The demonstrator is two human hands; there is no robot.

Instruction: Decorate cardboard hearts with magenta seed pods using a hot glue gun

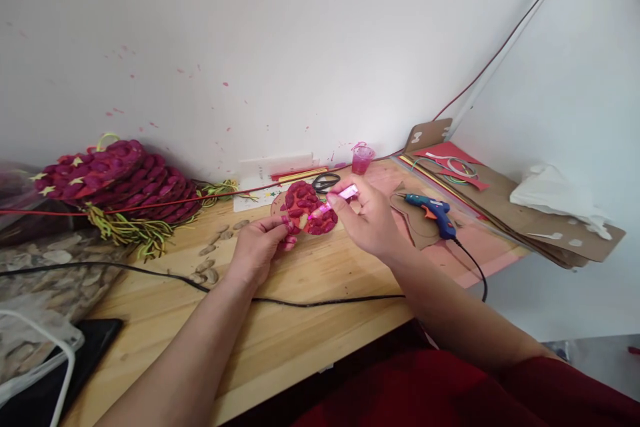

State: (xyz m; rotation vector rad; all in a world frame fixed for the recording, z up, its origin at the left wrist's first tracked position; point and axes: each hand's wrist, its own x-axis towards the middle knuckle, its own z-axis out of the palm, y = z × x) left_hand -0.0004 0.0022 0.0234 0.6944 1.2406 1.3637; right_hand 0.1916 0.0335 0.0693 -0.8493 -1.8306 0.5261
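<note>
At the frame's centre, fingers of the left hand (253, 250) grasp a bumpy red piece (301, 200) by its left edge; fingers of the right hand (369, 219) pinch a pink-stained brush (319, 212) over it. Right of centre lies a blue glue gun (436, 212).

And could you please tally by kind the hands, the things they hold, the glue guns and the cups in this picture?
Hands: 2 (left hand, right hand)
Held pink-red piece: 1
Held pink-tipped tool: 1
Glue gun: 1
Pink-stained cup: 1
Total: 6
</note>
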